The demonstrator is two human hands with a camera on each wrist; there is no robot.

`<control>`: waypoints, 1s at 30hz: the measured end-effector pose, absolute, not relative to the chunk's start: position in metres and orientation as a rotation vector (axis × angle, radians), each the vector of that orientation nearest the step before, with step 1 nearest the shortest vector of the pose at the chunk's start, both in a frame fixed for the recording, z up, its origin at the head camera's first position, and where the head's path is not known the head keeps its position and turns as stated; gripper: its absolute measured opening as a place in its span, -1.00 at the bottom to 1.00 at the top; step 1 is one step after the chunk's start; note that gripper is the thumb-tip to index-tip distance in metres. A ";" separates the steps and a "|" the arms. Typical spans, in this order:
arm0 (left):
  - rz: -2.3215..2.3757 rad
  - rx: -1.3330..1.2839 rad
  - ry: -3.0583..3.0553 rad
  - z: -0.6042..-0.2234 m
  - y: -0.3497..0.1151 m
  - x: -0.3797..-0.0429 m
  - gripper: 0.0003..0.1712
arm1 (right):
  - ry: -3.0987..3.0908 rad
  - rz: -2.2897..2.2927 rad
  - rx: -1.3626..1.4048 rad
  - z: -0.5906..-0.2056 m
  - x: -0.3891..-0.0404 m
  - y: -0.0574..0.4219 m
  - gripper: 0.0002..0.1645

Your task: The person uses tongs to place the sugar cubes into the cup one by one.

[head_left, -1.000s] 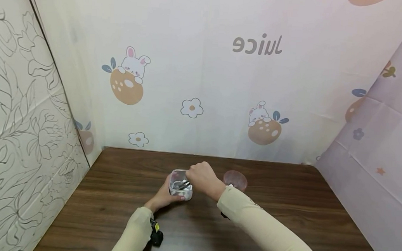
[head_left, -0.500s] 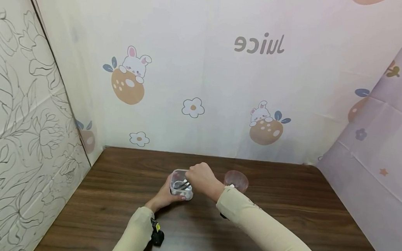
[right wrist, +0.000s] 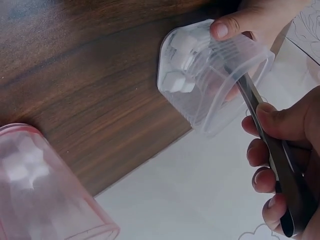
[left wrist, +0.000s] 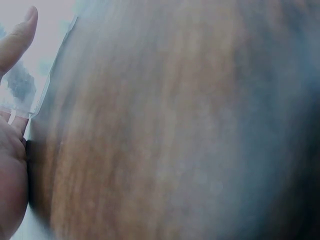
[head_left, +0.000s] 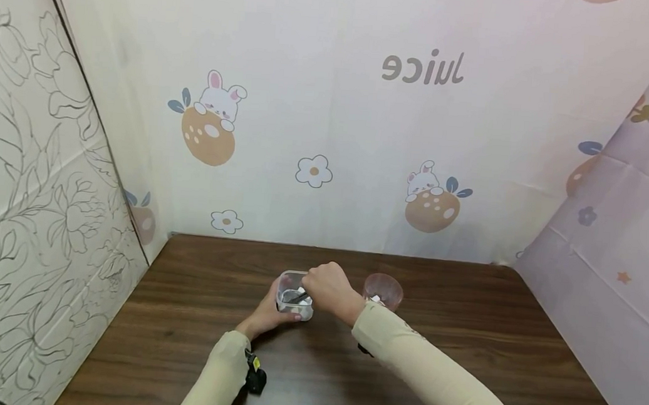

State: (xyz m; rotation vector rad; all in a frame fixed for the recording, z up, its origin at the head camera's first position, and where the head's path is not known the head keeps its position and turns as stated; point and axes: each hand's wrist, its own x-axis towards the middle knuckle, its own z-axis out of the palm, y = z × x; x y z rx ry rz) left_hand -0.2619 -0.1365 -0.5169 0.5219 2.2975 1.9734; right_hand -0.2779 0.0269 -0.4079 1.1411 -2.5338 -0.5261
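Tongs (right wrist: 295,202) of dark metal sit gripped in my right hand (head_left: 327,287), thumb on one side, curled fingers on the other, their tips down inside the clear container (right wrist: 216,114). My left hand (head_left: 270,312) holds that container around its side on the wooden table (right wrist: 90,75). White cubes (right wrist: 177,81) lie in its bottom; a pink cup (right wrist: 60,187) stands nearby, white pieces showing through.

The left hand (head_left: 268,312) holds a clear plastic box (right wrist: 202,100) of white blocks (right wrist: 177,82). The right hand (head_left: 328,288) grips metal tongs (right wrist: 281,167) slanting down into it. Near it stands a see-through pink cup (right wrist: 55,187) with white blocks inside.
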 end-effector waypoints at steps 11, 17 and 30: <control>1.964 0.476 2.304 -0.520 -0.137 -0.264 0.15 | -2.464 -0.447 1.112 -0.393 -0.277 0.045 -0.80; 1.981 0.483 2.315 -0.521 -0.136 -0.262 0.14 | -2.475 -0.442 1.095 -0.383 -0.273 0.057 -0.68; 1.968 0.492 2.335 -0.523 -0.135 -0.263 0.13 | -2.525 -0.358 1.012 -0.359 -0.265 0.088 -0.75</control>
